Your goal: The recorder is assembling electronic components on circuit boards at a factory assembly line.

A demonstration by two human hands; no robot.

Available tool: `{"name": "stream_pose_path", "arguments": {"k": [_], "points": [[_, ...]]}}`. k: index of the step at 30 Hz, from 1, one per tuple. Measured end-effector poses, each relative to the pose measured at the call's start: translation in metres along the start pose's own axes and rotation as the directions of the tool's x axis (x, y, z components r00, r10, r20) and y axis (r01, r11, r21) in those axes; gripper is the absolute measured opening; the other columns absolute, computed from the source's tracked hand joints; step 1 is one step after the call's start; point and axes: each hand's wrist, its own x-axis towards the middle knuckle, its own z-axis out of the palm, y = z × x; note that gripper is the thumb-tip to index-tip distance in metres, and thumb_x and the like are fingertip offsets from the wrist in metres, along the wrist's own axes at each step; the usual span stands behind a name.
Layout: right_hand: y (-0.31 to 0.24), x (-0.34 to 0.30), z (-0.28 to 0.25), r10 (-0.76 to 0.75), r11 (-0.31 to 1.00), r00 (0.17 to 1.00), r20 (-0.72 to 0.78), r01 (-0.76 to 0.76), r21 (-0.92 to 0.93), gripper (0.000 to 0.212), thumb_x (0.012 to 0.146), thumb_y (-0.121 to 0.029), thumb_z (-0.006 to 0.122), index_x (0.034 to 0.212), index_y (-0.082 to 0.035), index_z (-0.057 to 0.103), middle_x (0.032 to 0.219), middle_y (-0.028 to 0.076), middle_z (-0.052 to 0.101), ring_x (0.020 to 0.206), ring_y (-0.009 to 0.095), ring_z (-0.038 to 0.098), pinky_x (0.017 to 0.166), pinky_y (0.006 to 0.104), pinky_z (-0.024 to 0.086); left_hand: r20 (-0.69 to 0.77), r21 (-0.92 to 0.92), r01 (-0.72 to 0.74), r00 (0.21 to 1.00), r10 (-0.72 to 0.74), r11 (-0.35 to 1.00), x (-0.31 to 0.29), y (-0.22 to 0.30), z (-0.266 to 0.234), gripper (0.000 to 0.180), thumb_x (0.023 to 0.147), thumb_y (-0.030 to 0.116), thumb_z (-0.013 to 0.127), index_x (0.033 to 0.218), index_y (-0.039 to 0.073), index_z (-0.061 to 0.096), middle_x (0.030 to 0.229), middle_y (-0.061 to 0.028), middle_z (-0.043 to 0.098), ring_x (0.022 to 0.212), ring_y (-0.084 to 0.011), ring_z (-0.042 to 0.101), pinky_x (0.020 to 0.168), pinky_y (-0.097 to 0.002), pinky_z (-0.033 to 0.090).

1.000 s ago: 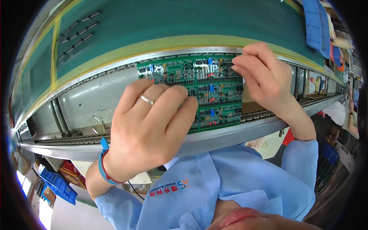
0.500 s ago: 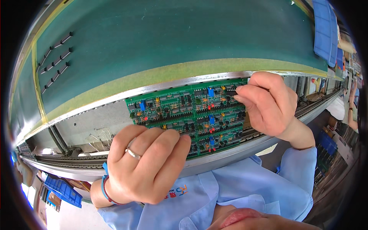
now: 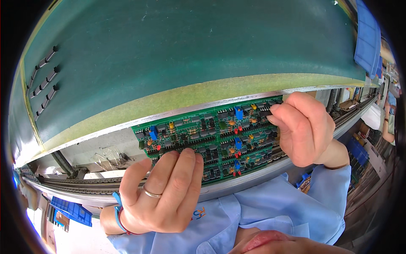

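Observation:
A green circuit board panel (image 3: pixel 194 120), crowded with black chips, blue trimmers and small red and yellow parts, lies across the metal rails in front of me. My left hand (image 3: pixel 165 190) rests its fingertips on the board's lower left part, fingers stretched and the little finger apart; it grips nothing. At the upper right of the board, the thumb and forefinger of my right hand (image 3: pixel 305 129) are pinched at the end of a black IC chip (image 3: pixel 264 110) sitting on the board. My right fingers partly cover that corner, and my left hand hides the lower left.
Beyond the rail spreads a green mat (image 3: pixel 203 42) edged with yellow tape. Several black IC chips (image 3: pixel 44 82) stand in rows at its left. Blue bins (image 3: pixel 367 38) sit at the far right, another blue bin (image 3: pixel 72 210) at lower left. A conveyor rail (image 3: pixel 84 183) runs along the near side.
My left fingers have straightened and spread from a curled pose onto the board. My right hand stays at the board's upper right corner. The whole view has shifted slightly.

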Motion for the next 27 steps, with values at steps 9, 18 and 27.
{"name": "stream_pose_path", "arguments": {"k": [9,18,27], "points": [[0.0,0.0,0.002,0.017,0.998,1.0,0.004,-0.017,0.063,0.029,0.061,-0.005,0.075,0.088,0.005,0.07,0.088,0.015,0.066,0.059,0.018,0.06,0.043,0.024,0.047,0.022,-0.004,0.043,0.999,-0.043,0.999,0.0,0.003,0.0,0.016,0.072,0.012,0.069,0.086,0.01,0.076,0.095,-0.0019,0.071,0.085,-0.0148,0.066,0.086,-0.0377,0.04],[-0.002,0.004,0.002,-0.014,0.999,1.0,-0.002,0.015,0.046,0.029,0.06,-0.003,0.072,0.087,0.006,0.069,0.088,0.017,0.064,0.058,0.018,0.059,0.042,0.0248,0.047,0.126,-0.043,0.039,0.991,-0.034,0.998,-0.003,0.004,-0.013,0.021,0.079,0.019,0.076,0.097,0.007,0.077,0.102,-0.0078,0.07,0.092,-0.0204,0.066,0.093,-0.0451,0.038],[-0.006,0.008,-0.001,-0.031,0.999,0.999,0.034,0.03,0.03,0.029,0.06,-0.003,0.072,0.088,0.006,0.069,0.087,0.017,0.064,0.058,0.019,0.058,0.042,0.025,0.047,0.128,-0.071,0.029,0.992,-0.019,0.997,-0.005,0.0,-0.008,0.021,0.08,0.019,0.075,0.098,0.008,0.077,0.102,-0.0076,0.07,0.092,-0.0202,0.066,0.094,-0.0453,0.038]]}}
